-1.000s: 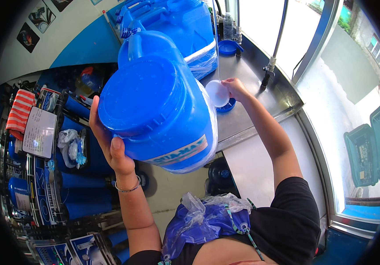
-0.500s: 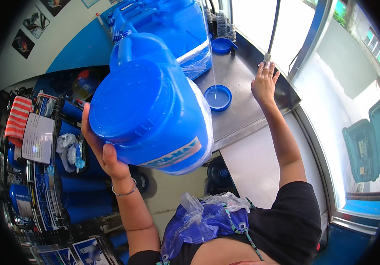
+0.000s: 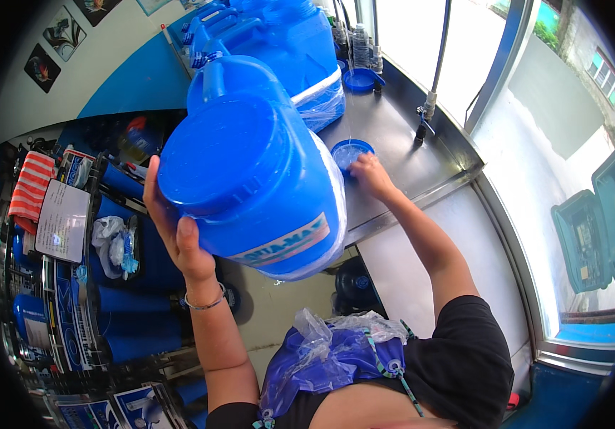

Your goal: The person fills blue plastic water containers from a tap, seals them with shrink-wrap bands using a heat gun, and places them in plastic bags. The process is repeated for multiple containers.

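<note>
Filling the middle of the view, a big blue water jug lies tipped toward the camera, its round base facing up and its moulded handle pointing away, with a clear plastic wrap and a label band showing along its lower side. It hangs over the near edge of a stainless steel counter, which runs back along a window. More blue jugs stand in a row at the far end of that counter, one of them banded in clear film.

The left hand presses flat against the tipped jug's base and side, fingers spread wide up the rim and thumb on the wall, steadying it from below; a thin bracelet sits on that wrist. The right hand reaches across the counter and rests on a small blue cap lying flat there; its fingers are curled at the cap's near edge, though whether they pinch it I cannot tell. A second blue cap lies farther back, near a small tap.
</note>
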Action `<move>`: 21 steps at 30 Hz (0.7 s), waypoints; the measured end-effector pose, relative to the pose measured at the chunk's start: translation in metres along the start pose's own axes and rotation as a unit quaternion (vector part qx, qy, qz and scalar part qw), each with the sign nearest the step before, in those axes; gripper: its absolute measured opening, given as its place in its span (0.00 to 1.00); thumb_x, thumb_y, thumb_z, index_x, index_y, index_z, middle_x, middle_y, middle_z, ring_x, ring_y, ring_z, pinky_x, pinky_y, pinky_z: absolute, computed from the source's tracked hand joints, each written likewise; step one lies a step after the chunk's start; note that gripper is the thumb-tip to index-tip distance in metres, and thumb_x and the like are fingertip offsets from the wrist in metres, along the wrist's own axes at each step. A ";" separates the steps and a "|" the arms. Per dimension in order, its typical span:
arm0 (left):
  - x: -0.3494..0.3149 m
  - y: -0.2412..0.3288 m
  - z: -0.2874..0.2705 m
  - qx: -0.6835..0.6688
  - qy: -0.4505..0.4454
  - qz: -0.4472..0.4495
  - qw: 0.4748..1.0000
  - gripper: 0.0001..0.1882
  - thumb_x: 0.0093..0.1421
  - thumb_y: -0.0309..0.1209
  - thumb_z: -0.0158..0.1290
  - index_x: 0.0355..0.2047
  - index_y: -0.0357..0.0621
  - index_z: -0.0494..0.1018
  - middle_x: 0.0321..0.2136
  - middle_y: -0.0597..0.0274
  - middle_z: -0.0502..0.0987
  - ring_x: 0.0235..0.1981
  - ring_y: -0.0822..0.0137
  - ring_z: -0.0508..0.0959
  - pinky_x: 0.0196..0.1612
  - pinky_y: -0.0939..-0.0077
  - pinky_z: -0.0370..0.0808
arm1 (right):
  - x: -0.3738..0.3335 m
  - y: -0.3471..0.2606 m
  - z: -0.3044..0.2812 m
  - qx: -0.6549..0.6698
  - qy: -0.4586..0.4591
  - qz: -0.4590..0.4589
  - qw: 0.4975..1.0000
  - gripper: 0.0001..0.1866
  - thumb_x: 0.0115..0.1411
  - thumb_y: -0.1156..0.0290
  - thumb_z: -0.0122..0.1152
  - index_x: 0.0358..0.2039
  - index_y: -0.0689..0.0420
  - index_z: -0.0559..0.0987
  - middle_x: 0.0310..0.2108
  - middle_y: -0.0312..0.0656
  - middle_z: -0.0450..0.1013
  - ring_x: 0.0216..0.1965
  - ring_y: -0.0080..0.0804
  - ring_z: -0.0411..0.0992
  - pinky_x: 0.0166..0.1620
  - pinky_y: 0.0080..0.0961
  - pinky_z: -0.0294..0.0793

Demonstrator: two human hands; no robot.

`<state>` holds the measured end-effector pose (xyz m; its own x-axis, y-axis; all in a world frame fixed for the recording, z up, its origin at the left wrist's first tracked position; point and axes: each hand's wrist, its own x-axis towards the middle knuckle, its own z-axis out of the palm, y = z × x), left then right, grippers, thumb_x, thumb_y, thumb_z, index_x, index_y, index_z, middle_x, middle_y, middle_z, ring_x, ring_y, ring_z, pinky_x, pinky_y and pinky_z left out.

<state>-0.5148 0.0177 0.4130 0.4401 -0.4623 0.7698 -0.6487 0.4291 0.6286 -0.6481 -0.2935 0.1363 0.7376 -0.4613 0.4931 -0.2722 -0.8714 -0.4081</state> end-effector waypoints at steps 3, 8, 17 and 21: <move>0.000 0.000 0.001 -0.017 -0.007 0.005 1.000 0.41 0.58 0.51 0.48 0.66 0.41 0.51 0.61 0.53 0.60 0.60 0.60 0.62 0.63 0.63 0.58 | 0.044 0.028 -0.008 0.178 0.316 0.203 0.910 0.09 0.62 0.73 0.49 0.34 0.59 0.78 0.31 0.48 0.74 0.35 0.45 0.72 0.39 0.35 0.71; 0.000 -0.002 0.003 -0.061 -0.022 0.014 0.998 0.40 0.60 0.47 0.50 0.66 0.39 0.51 0.60 0.52 0.60 0.61 0.61 0.62 0.63 0.63 0.58 | 0.061 0.048 -0.040 0.257 0.380 0.379 0.803 0.13 0.68 0.68 0.44 0.39 0.63 0.75 0.31 0.50 0.75 0.33 0.41 0.74 0.40 0.33 0.70; 0.003 -0.005 -0.003 -0.092 -0.039 0.044 0.994 0.38 0.58 0.42 0.54 0.63 0.35 0.54 0.59 0.50 0.62 0.59 0.59 0.64 0.62 0.64 0.59 | -0.010 -0.017 -0.016 0.023 0.118 -0.024 0.992 0.05 0.55 0.76 0.56 0.33 0.59 0.73 0.36 0.52 0.70 0.40 0.53 0.69 0.43 0.45 0.69; -0.002 -0.010 -0.013 -0.032 -0.020 0.083 0.996 0.38 0.56 0.42 0.56 0.62 0.34 0.57 0.58 0.45 0.62 0.61 0.50 0.61 0.63 0.60 0.56 | -0.045 -0.023 -0.004 0.143 0.075 0.017 0.987 0.15 0.52 0.75 0.56 0.42 0.63 0.76 0.38 0.51 0.72 0.43 0.48 0.69 0.46 0.41 0.69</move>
<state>-0.5006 0.0242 0.4068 0.3046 -0.4117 0.8589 -0.6688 0.5496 0.5006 -0.6772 -0.2537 0.1266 0.6251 -0.5284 0.5745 -0.0937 -0.7815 -0.6168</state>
